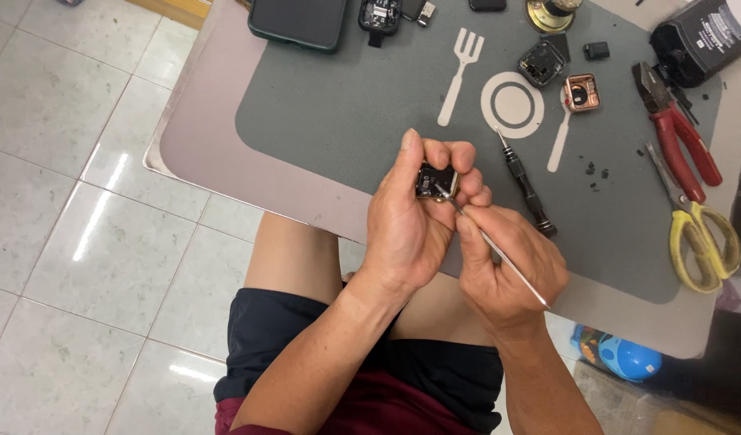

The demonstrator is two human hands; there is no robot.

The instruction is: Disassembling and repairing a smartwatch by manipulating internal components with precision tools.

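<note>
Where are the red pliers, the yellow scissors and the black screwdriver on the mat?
red pliers (pixel 683 143), head view, on the red handle.
yellow scissors (pixel 703 242), head view, on the yellow handle loop.
black screwdriver (pixel 525 184), head view, on the middle of its black grip.

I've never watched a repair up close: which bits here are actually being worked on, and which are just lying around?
In use:
small square black device, in the left hand
thin metal probe, in the right hand

Lying about:
black screwdriver
red-handled pliers
yellow-handled scissors
copper-coloured square casing
dark phone
</note>
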